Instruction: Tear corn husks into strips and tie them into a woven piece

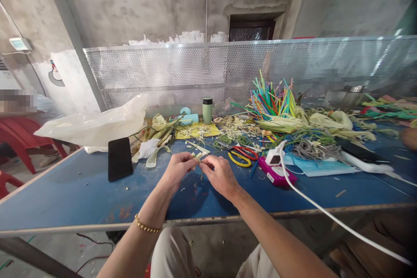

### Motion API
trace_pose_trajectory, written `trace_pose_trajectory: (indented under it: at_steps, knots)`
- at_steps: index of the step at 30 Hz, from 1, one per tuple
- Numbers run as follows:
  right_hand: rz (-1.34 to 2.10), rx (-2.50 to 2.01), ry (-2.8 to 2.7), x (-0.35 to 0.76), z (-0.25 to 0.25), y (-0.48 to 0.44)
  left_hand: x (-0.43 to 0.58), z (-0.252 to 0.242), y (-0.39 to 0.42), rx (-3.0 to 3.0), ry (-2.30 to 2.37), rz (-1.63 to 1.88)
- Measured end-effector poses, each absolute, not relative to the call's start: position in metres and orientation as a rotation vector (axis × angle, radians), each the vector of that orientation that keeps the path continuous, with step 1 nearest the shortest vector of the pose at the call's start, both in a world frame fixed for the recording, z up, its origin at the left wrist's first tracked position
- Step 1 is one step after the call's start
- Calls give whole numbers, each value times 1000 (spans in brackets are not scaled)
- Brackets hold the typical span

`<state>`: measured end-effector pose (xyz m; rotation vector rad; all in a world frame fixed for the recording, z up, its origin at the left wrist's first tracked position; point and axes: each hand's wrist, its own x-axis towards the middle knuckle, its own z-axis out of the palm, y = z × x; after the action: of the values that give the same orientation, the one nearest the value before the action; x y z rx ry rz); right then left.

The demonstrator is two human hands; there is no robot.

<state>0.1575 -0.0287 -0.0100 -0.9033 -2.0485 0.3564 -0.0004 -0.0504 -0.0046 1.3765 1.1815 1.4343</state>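
Observation:
My left hand [178,167], with a gold bead bracelet [146,224] at its wrist, pinches a small pale green strip [197,156] that looks like plant husk. From the other side my right hand [220,176] grips the same piece between thumb and forefinger. Both hands are close together above the blue table [143,202]. The fingers cover part of the strip. Just beyond them lie pale husk scraps [199,146]. To the right of my right hand, scissors handles, one red [249,153] and one yellow [239,160], rest on the tabletop.
Left of my hands lie a black phone [120,159] and a large plastic bag [97,124]. A green bottle [207,110] stands behind. Right are colourful pipe cleaners [273,100], husks [332,120], a magenta power strip [276,172] and its white cable [321,209].

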Motion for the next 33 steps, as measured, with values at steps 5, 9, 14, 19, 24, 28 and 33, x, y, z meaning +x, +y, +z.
trace_pose_trajectory:
  at_steps: [5,9,14,19,24,28,33]
  knots:
    - [928,-891,-1891,160,-1,-30,-1,-2,-52,1406,1109,1416]
    - [1083,-850,-1833,160,-2,-28,-1,-1,-52,1388,1107,1391]
    - [1131,-804,-1808,159,-9,-24,-3,-1,-51,1261,1169,1391]
    - [1074,-838,-1863,158,-9,-24,-2,1,-52,1279,1190,1377]
    - [990,-829,-1879,159,-7,-24,1,4,-55,1320,1159,1334]
    - [850,-843,-1874,159,-9,-22,2,5,-57,1280,1146,1393]
    - [734,-899,-1753,158,-10,-20,3,1,-56,1252,1182,1422]
